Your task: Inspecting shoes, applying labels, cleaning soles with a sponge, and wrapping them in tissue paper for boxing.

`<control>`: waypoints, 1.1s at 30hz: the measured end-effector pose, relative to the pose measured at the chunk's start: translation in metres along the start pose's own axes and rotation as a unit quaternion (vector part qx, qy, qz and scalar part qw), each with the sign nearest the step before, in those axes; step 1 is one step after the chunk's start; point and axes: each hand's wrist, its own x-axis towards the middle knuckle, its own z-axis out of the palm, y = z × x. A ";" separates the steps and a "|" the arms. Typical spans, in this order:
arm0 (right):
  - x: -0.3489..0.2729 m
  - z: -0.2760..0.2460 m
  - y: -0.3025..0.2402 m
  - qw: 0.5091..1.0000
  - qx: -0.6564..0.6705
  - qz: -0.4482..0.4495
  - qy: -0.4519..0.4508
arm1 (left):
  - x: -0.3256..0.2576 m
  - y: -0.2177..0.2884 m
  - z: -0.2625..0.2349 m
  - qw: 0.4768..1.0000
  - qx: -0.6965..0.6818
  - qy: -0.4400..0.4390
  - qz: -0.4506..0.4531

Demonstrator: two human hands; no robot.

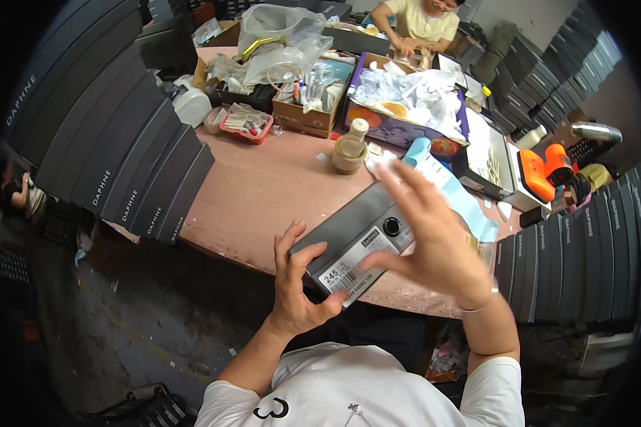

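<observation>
Left hand (297, 285) gripping grey box (356, 238) at worktop (263, 192) near edge, right hand (434, 245) spread open, fingertips on its label (349, 269)

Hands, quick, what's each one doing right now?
Left hand: gripping the near end of the grey box, thumb by its white label.
Right hand: open, fingers spread, resting on the box's top.
</observation>
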 end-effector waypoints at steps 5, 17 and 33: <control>-0.026 0.039 0.062 0.920 0.316 0.217 -0.086 | -0.015 0.012 0.010 0.966 -0.223 0.034 -0.124; -0.213 0.116 0.007 0.897 0.375 0.139 0.186 | -0.078 -0.007 0.058 0.956 -0.173 0.003 -0.237; -0.146 0.143 0.091 0.665 0.628 0.398 0.072 | -0.036 -0.047 0.074 0.749 -0.434 -0.082 -0.494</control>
